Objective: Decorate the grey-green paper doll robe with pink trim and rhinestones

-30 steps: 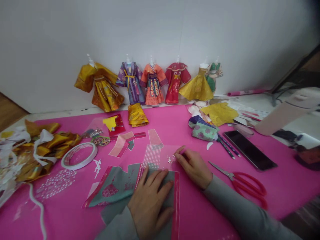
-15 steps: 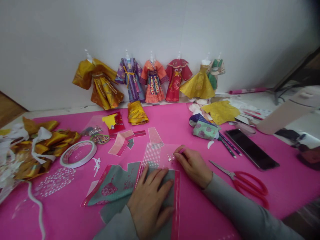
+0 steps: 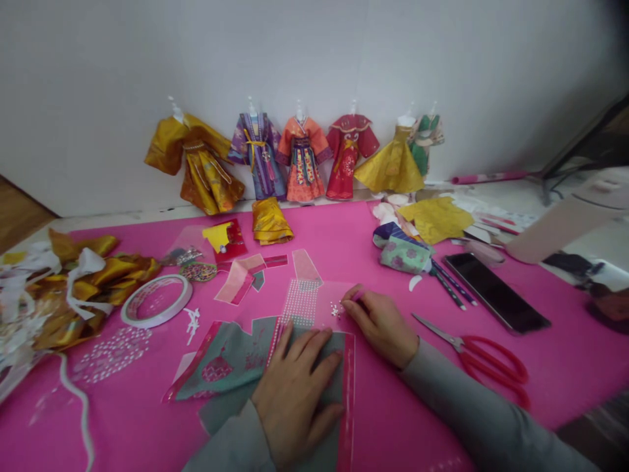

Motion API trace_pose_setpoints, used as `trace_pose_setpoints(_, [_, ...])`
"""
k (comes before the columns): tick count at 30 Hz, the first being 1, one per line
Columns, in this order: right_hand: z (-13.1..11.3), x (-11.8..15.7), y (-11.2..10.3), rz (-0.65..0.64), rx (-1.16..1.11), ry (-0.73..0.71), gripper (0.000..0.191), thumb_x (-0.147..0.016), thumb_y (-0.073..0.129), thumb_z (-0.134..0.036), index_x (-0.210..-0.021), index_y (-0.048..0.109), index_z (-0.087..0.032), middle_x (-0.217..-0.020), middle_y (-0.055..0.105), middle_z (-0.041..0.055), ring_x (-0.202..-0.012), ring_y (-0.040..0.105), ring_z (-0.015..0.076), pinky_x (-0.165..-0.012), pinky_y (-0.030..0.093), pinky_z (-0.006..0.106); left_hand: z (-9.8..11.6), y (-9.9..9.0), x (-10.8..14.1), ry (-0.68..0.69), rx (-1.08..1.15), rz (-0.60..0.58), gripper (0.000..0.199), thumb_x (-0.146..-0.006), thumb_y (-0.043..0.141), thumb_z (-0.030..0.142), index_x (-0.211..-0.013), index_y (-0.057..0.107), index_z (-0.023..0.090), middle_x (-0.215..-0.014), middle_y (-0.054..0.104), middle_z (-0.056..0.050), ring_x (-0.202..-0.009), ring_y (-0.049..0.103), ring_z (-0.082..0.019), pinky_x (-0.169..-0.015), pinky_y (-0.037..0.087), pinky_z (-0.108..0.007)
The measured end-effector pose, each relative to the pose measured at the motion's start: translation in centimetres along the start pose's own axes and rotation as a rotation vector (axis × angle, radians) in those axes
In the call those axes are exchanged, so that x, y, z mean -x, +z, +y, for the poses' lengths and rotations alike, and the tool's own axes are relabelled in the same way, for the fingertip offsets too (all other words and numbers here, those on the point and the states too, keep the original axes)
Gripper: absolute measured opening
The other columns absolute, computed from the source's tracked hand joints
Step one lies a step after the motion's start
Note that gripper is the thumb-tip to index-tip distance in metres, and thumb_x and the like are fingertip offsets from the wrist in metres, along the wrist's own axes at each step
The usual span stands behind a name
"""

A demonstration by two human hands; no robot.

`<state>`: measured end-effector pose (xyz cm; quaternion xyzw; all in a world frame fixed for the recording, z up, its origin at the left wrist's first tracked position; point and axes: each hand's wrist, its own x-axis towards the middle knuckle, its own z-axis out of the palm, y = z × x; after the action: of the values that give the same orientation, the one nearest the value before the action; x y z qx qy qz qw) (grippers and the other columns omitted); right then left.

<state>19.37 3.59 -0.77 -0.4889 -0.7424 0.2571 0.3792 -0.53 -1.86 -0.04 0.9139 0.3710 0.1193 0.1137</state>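
My left hand lies flat with fingers spread on a grey-green fabric piece with pink borders and pink printed motifs. Just past its fingertips is a sheet of white stick-on pearls in rows. My right hand rests on the table to the right, thumb and fingertips drawn together in a pinch; whatever is between them is too small to make out. Right by those fingertips, a few tiny loose shiny beads lie on a clear film.
Red-handled scissors, a phone and two pens lie at right. A tape roll, loose pearls and gold fabric are at left. Doll dresses line the wall. A bottle stands at far right.
Both hands keep the same pose and place over the fabric and beads. The whole view has shifted very slightly; nothing on the table has visibly moved.
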Motion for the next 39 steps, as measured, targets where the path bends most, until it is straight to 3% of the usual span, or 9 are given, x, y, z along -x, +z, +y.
trace_pose_setpoints(17, [0.0,0.0,0.0,-0.002,0.013,-0.004,0.014,-0.093,0.045,-0.022,-0.084,0.054,-0.018,-0.079,0.063,0.0033,-0.068,0.057,0.0153,-0.066,0.042,0.027,0.0,-0.2,0.0,0.005,0.007,-0.017,0.051,-0.076,0.064,0.039,-0.122,0.051,0.022,-0.137,0.045,-0.011,-0.126,0.038,-0.031,-0.109,0.014,-0.06])
trace_pose_setpoints(25, [-0.2,0.0,-0.3,0.029,-0.01,-0.019,0.015,-0.093,0.044,-0.022,-0.084,0.055,-0.018,-0.073,0.06,0.0016,-0.063,0.054,0.0139,-0.062,0.041,0.026,0.4,-0.3,0.0,-0.011,0.017,-0.001,0.055,-0.067,0.061,0.027,-0.121,0.051,0.021,-0.137,0.045,-0.011,-0.126,0.038,-0.031,-0.109,0.009,-0.061])
trace_pose_setpoints(34, [-0.6,0.1,-0.8,0.109,-0.075,-0.08,0.017,-0.093,0.045,-0.022,-0.08,0.056,-0.018,-0.076,0.061,0.0029,-0.067,0.058,0.0139,-0.064,0.043,0.026,0.3,-0.3,-0.1,-0.01,0.002,0.002,0.053,-0.069,0.062,0.027,-0.12,0.052,0.021,-0.137,0.045,-0.011,-0.126,0.038,-0.031,-0.109,0.01,-0.061])
trace_pose_setpoints(39, [-1.3,1.2,-1.6,0.103,-0.089,-0.023,0.018,-0.093,0.045,-0.024,-0.078,0.055,-0.019,-0.075,0.061,0.0022,-0.066,0.058,0.014,-0.063,0.043,0.026,0.2,-0.3,-0.1,-0.009,0.002,-0.007,0.054,-0.068,0.063,0.029,-0.12,0.051,0.022,-0.137,0.045,-0.011,-0.125,0.038,-0.032,-0.108,0.01,-0.061])
